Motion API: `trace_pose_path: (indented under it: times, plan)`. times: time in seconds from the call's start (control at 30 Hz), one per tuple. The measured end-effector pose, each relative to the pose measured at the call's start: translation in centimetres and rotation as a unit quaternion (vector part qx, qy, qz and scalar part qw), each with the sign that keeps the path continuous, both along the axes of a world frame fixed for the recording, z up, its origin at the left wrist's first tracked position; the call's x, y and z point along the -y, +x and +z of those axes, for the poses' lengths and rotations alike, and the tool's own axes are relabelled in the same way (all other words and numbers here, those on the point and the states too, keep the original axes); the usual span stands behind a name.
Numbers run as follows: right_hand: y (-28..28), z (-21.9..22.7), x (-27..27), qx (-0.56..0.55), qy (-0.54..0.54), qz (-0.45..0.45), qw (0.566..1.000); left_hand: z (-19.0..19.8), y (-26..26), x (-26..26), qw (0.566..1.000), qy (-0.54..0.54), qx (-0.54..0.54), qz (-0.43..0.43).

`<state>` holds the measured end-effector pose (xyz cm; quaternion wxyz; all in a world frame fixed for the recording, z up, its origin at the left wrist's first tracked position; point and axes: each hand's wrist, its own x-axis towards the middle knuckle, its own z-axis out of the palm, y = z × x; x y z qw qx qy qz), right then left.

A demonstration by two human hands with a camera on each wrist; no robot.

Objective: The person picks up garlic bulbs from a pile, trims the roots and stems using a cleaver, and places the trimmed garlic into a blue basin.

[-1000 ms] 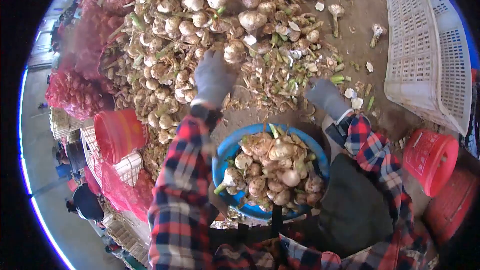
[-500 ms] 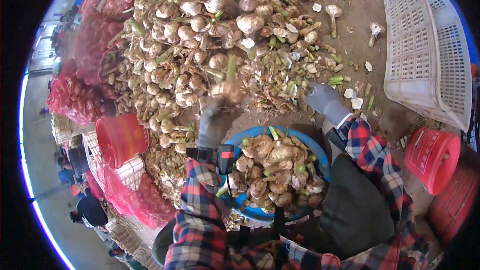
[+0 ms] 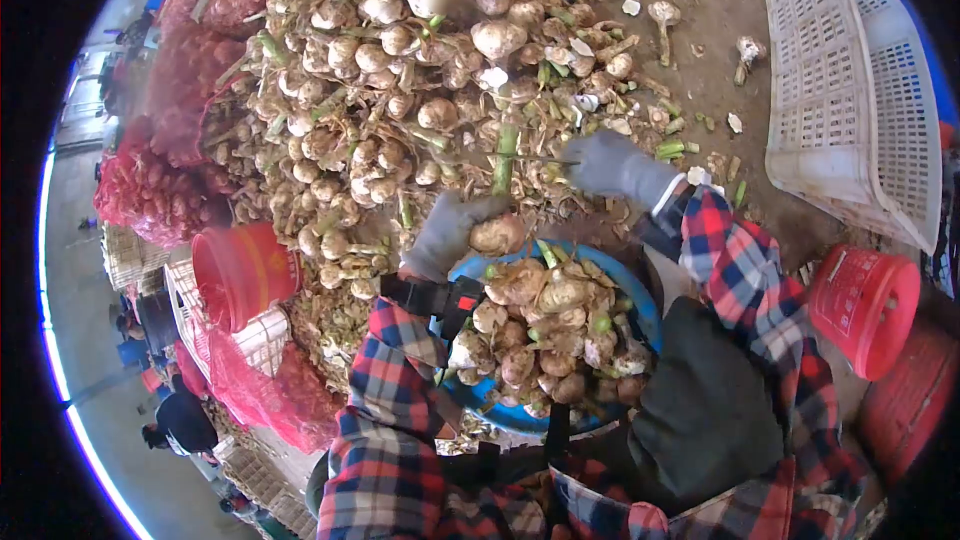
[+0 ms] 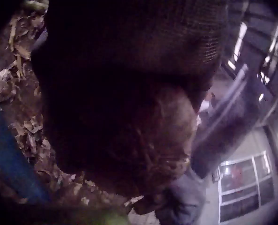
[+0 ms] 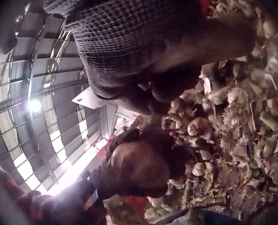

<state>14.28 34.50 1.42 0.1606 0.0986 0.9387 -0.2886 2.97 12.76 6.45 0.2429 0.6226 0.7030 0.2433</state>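
In the head view my gloved left hand (image 3: 445,235) holds a garlic bulb (image 3: 498,235) just above the far rim of a blue basin (image 3: 647,302), its green stem pointing away from me. The same bulb (image 4: 171,136) fills the middle of the dark left wrist view. My gloved right hand (image 3: 610,165) grips a knife (image 3: 540,157), whose thin blade lies across the stem. A brown handle (image 5: 218,42) sticks out of the glove in the right wrist view. Many bulbs (image 3: 560,295) are heaped in the basin.
A large garlic pile (image 3: 370,60) spreads ahead, with cut stems and peelings on its near side. To the right stand a white crate (image 3: 820,90) and a red bucket (image 3: 860,310). Another red bucket (image 3: 240,275) and red net sacks (image 3: 150,190) are on the left.
My left hand has reached into the pile, picked up a garlic bulb and drawn it back toward the basin. The right hand has moved left, bringing the knife to the stem.
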Motion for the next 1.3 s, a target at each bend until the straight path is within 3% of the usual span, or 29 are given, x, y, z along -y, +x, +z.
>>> trace_pose_path:
  times: [0.03,0.07,0.1,0.13,0.2,0.23,0.27,0.3,0.33,0.37,0.43,0.5,0.73,0.8,0.87,0.9,0.93,1.0,1.03,1.07,1.1,1.13,1.17,1.2,1.23,1.27,1.3]
  plan:
    - [0.8,-1.9,-1.4,0.055,0.050,-0.012,0.997,-0.5,0.2,0.1,0.973,-0.047,0.207,0.094]
    - [1.9,-3.2,-3.1,0.126,0.064,-0.043,0.989,-0.9,0.3,0.3,0.892,-0.093,0.403,0.182]
    - [2.6,-4.1,-4.0,0.197,0.077,-0.073,0.975,-1.2,0.3,0.4,0.892,-0.094,0.402,0.183]
    - [2.5,-4.0,-3.7,0.197,0.076,-0.068,0.975,-1.5,0.6,0.6,0.829,-0.037,0.483,0.279]
    - [4.3,-3.5,-2.5,0.118,0.036,-0.253,0.960,-2.1,1.9,0.9,0.645,0.069,0.615,0.449]
    - [3.6,0.0,-1.0,0.098,0.010,-0.225,0.969,-2.4,2.3,0.5,0.644,0.070,0.616,0.448]
    - [3.1,0.0,0.4,0.042,0.022,-0.178,0.983,-2.6,2.4,0.1,0.762,0.078,0.473,0.434]
    - [2.5,-0.2,1.7,-0.013,0.032,-0.130,0.991,-2.8,2.5,-0.2,0.854,0.082,0.313,0.407]
    - [2.0,0.7,2.8,-0.087,0.012,-0.082,0.993,-3.1,2.5,-0.1,0.916,0.081,0.141,0.366]
    - [1.6,1.7,3.8,-0.160,-0.009,-0.033,0.987,-4.9,2.5,0.7,0.916,0.078,0.140,0.368]
    - [0.8,3.4,5.3,-0.179,-0.013,0.001,0.984,-12.0,2.1,3.2,0.926,0.037,0.099,0.363]
    - [0.2,3.2,6.1,-0.222,0.010,0.035,0.974,-13.7,2.4,3.7,0.932,0.012,0.066,0.356]
    - [-0.1,2.9,6.0,-0.230,0.028,0.022,0.973,-8.5,4.0,0.7,0.945,0.029,-0.103,0.310]
    - [-0.9,4.1,5.3,-0.080,0.032,0.053,0.995,-6.6,4.2,-0.2,0.942,0.040,-0.132,0.306]
    - [-0.8,2.7,4.7,-0.111,0.033,0.049,0.992,-4.4,4.7,-0.7,0.943,-0.009,-0.153,0.297]
    - [-1.0,2.0,4.3,-0.111,0.026,0.048,0.992,-7.1,4.5,0.1,0.929,0.075,-0.067,0.355]
    - [-1.0,1.6,4.1,-0.110,0.018,0.047,0.993,-6.3,4.9,-0.2,0.930,0.075,-0.068,0.353]
    - [-0.8,2.0,3.7,-0.100,0.005,0.041,0.994,-2.3,6.7,-2.0,0.861,0.149,0.138,0.467]
    - [-0.6,1.7,3.2,-0.074,0.039,0.025,0.996,0.4,7.5,-3.0,0.831,0.025,0.075,0.551]
    - [-0.4,1.5,2.3,-0.050,0.073,0.010,0.996,0.6,6.9,-2.3,0.831,0.024,0.076,0.551]
    - [-0.1,-0.2,-0.1,0.029,0.082,-0.079,0.993,1.0,5.5,-1.1,0.919,0.067,-0.097,0.375]
    - [0.7,-1.8,-2.5,0.104,0.088,-0.169,0.976,1.3,4.5,-0.3,0.943,0.104,-0.266,0.170]
    - [1.6,-1.9,-3.4,0.083,0.121,-0.185,0.972,1.7,4.6,0.2,0.916,0.033,0.151,0.369]
    - [2.6,-1.6,-3.4,0.067,0.153,-0.200,0.965,1.1,4.4,1.0,0.913,0.031,0.150,0.378]
    - [3.2,-1.1,-2.4,0.073,0.151,-0.200,0.965,-0.3,4.0,1.7,0.797,0.023,0.431,0.423]
    - [2.6,-0.2,-1.6,0.009,0.140,-0.162,0.977,-0.9,3.3,1.2,0.610,0.021,0.668,0.425]
    - [1.7,0.6,-0.9,-0.059,0.130,-0.124,0.982,-1.6,2.7,0.4,0.614,0.027,0.668,0.418]
